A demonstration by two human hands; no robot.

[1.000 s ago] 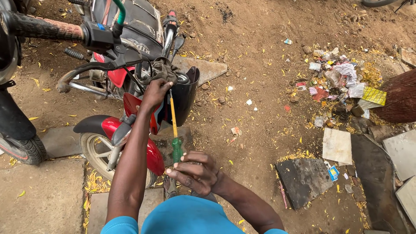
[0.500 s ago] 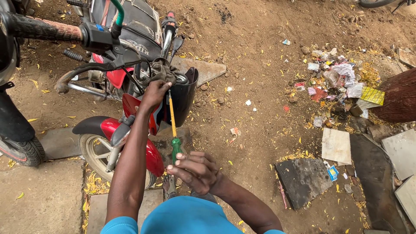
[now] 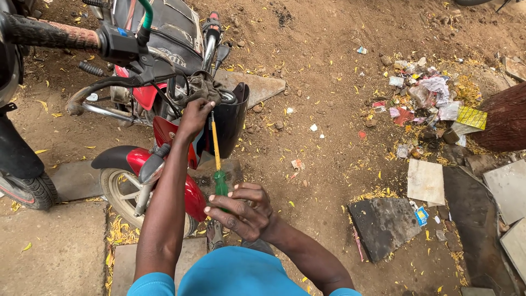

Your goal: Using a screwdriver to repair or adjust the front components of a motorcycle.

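**Asha:** Beside the left hand (image 3: 193,116), what do you make out?

**Ben:** That hand is up at the front of the red motorbike (image 3: 164,137), fingers closed on something by the dark headlight cowl (image 3: 230,123). A grey rag (image 3: 204,87) sits bunched just above the knuckles. Whether the hand grips a fitting or only steadies the cowl, I cannot tell; the fingers hide it.

**Asha:** And below it?

**Ben:** A screwdriver (image 3: 217,159) runs from just under the left hand down to the right hand (image 3: 241,211). The yellow shaft points up at the cowl, and the green handle sits at the fingertips of the right hand, which curls loosely round it, fingers half bent rather than clenched.

**Asha:** So how far has the work got?

**Ben:** My guess is it is mid-way. The tool is set against the fitting and both hands are engaged, yet the cowl is on the bike and no loose screw shows near either hand.

**Asha:** Anything off to the right?

**Ben:** Well apart from the right hand, flat stone slabs (image 3: 383,225) and a heap of litter (image 3: 427,98) on the bare earth
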